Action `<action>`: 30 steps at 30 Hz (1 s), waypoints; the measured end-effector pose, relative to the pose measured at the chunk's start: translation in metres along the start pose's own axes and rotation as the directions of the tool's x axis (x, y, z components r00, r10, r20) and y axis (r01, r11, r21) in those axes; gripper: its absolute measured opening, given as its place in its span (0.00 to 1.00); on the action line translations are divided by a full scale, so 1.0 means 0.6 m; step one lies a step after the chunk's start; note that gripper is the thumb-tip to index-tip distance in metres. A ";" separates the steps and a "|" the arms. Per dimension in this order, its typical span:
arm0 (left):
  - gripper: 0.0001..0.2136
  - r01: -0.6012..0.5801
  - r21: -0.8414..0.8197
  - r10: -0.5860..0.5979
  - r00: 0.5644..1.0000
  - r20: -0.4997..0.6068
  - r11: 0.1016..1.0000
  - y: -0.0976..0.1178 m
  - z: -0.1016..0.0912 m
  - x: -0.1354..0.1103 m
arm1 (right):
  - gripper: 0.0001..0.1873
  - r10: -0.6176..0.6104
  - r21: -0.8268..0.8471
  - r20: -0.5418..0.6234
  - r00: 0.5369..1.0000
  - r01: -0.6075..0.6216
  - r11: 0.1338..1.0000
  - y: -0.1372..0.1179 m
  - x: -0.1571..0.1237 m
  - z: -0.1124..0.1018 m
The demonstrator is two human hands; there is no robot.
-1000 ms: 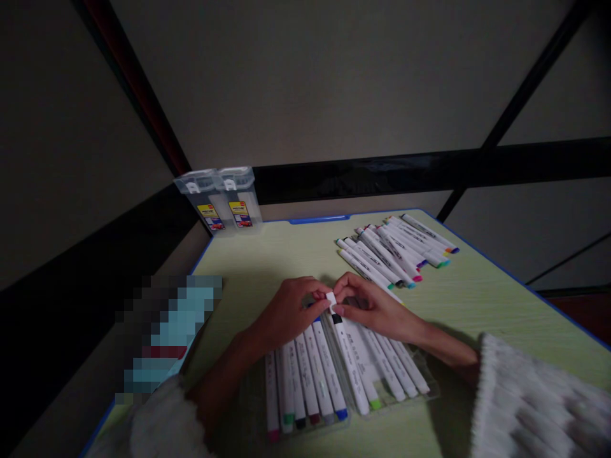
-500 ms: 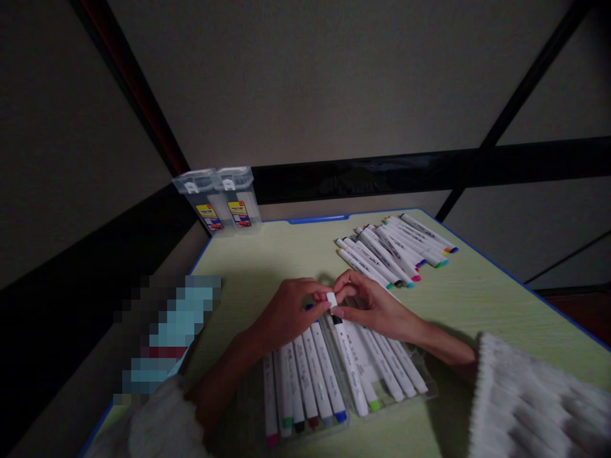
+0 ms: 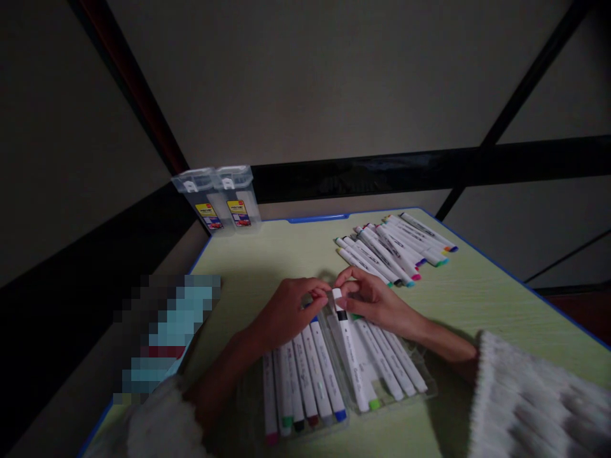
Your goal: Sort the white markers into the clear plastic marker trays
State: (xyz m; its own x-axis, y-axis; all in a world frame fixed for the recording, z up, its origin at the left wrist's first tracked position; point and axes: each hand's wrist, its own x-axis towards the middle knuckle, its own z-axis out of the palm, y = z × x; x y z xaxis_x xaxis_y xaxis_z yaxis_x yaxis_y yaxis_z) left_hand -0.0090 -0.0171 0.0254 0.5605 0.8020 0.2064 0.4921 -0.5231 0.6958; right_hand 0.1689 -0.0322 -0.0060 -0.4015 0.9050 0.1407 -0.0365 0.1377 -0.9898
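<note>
A white marker (image 3: 349, 356) with a black band below its white end leans over the right clear case tray (image 3: 424, 395). My right hand (image 3: 377, 304) pinches its upper end between thumb and fingers. Just left of that end is my left hand (image 3: 293, 312), its fingers bent and slightly apart, holding nothing. Beneath my left hand, several white markers (image 3: 305, 381) with coloured ends lie side by side in the left clear case tray (image 3: 341, 427). More white markers (image 3: 394, 362) lie in the right tray, partly covered by my right hand.
A loose pile of white markers (image 3: 391, 248) with coloured ends lies at the back right of the pale green table (image 3: 248, 273). Two clear lidded cases (image 3: 222, 200) stand at the back left corner. A blurred-out light blue item (image 3: 179, 324) lies on the left edge.
My left hand's fingers have come off the white end of the marker. That end now sits against the black band, and my right hand has hold of it.
</note>
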 end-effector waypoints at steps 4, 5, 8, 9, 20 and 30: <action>0.07 0.004 0.017 -0.004 1.000 0.030 1.000 -0.004 0.001 0.000 | 0.14 0.026 -0.019 -0.037 0.999 -0.027 0.999 -0.002 0.001 0.000; 0.07 0.004 0.023 -0.005 0.999 0.040 1.000 -0.005 0.002 0.000 | 0.14 0.022 -0.029 -0.046 0.999 -0.023 0.999 -0.002 0.001 0.000; 0.07 0.015 0.050 -0.018 0.997 0.070 0.999 -0.005 0.001 0.000 | 0.13 -0.014 -0.059 -0.045 0.999 0.011 0.998 -0.003 0.002 -0.001; 0.07 0.018 0.059 -0.022 0.997 0.079 0.998 -0.004 0.001 0.000 | 0.13 -0.025 -0.071 -0.040 0.999 0.022 0.997 -0.003 0.002 -0.001; 0.07 -0.034 0.115 0.020 0.992 0.123 0.993 -0.001 -0.001 0.001 | 0.09 -0.053 -0.178 0.010 0.999 0.054 0.983 -0.001 -0.002 -0.004; 0.09 -0.182 0.078 0.164 0.966 0.200 0.980 0.003 -0.002 -0.005 | 0.04 -0.138 -0.396 -0.032 0.990 0.114 0.911 -0.002 -0.003 -0.003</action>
State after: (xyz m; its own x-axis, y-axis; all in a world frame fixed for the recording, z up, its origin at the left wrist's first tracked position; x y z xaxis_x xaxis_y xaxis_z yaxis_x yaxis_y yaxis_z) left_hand -0.0107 -0.0197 0.0270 0.7553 0.6315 0.1755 0.4324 -0.6813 0.5907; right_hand 0.1713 -0.0330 -0.0047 -0.3630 0.8898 0.2767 0.2833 0.3883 -0.8769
